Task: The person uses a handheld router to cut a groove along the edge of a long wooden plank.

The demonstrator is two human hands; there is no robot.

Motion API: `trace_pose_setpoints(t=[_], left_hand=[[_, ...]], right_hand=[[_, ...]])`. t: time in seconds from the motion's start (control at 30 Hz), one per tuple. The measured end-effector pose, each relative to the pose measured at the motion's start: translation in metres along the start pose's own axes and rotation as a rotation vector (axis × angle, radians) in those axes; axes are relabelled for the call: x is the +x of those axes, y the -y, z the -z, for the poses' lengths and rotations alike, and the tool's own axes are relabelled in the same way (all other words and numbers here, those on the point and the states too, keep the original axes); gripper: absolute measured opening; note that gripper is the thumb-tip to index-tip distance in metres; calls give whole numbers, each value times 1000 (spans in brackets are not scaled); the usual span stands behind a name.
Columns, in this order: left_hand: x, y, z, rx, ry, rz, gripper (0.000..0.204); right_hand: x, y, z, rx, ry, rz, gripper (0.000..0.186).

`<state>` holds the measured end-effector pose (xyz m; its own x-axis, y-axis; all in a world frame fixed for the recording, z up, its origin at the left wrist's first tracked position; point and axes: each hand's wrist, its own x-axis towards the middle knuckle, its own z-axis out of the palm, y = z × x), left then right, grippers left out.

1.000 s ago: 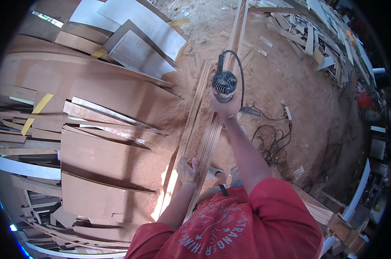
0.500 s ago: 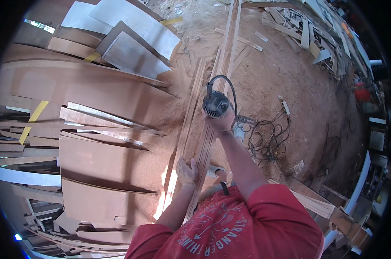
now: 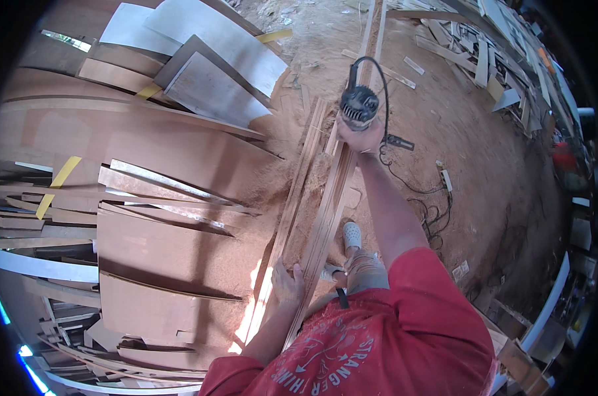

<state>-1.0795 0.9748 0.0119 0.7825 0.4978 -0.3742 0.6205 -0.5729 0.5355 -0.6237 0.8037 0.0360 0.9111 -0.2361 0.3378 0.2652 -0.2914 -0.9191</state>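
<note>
My right hand [image 3: 363, 137] is wrapped around the lower body of a black corded router [image 3: 359, 103], over long light wooden strips [image 3: 330, 204]. The tool's base is mostly hidden by the hand, and its cord arches up and down its right side. Lower down, my left hand [image 3: 287, 285] grips the same bundle of strips, thumb on the right and fingers curled toward the left. A second narrow strip stack [image 3: 299, 178] lies just left of the bundle, with sawdust between and around them.
Large brown panels [image 3: 153, 251] and white sheets [image 3: 223, 86] lean in piles along the left. A heap of offcuts [image 3: 477, 63] lies upper right. Tangled cables and a power strip [image 3: 445, 178] are on the dusty floor at right, near my feet [image 3: 351, 234] in clogs.
The router and my right hand moved slightly back toward me by half a second ago, then away from me along the strips to farther forward than at first. My left hand stays on the wood.
</note>
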Motion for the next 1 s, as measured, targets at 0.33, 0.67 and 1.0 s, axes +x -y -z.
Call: trace_pose_setpoints(t=[0.33, 0.67, 1.0], left_hand=[[-3, 0, 0, 37, 29, 64, 75], [-4, -10, 9, 5, 62, 108, 75], [-3, -9, 3, -22, -22, 16, 75]], right_hand=[[158, -65, -24, -116, -17, -22, 69], [184, -69, -26, -230, -4, 10, 69], [-23, 33, 18, 7, 73, -187, 51]])
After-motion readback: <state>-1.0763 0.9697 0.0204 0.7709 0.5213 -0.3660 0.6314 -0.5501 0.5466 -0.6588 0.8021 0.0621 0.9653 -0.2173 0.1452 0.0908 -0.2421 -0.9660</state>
